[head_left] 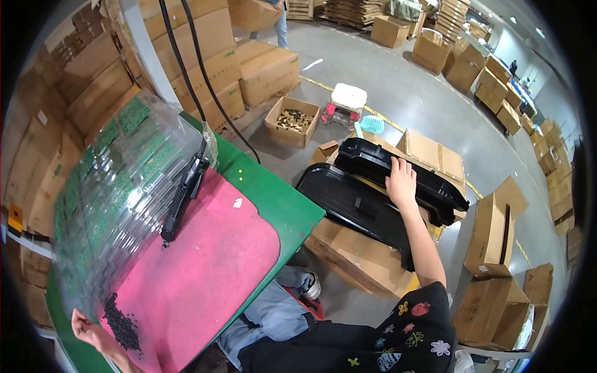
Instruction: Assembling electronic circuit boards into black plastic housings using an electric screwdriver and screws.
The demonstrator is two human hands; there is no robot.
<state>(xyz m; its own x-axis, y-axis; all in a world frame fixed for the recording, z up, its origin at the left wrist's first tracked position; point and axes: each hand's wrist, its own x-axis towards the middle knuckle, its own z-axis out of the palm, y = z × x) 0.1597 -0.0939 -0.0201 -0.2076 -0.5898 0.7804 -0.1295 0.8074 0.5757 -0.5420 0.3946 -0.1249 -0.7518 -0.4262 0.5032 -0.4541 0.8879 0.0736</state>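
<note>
My right hand [401,181] reaches out to the right, its fingers bent over the near edge of a long black plastic housing [367,155]. Beside that housing lies a second, broader black plastic panel [348,202], on top of cardboard cartons. At the lower left, my left hand [93,334] is at the edge of a pink mat [205,267], fingers loosely apart and nothing seen in them. Close to it is a pile of small black screws [122,326]. A black electric screwdriver [185,198] hangs on its cable over the mat's far left side.
Clear plastic sheeting or trays with green pieces [134,168] cover the left of the green table [273,199]. An open carton of small metal-coloured parts [293,121] and a stool [348,98] stand beyond. Open cartons [491,304] are at my right; a person's leg [281,28] shows far off.
</note>
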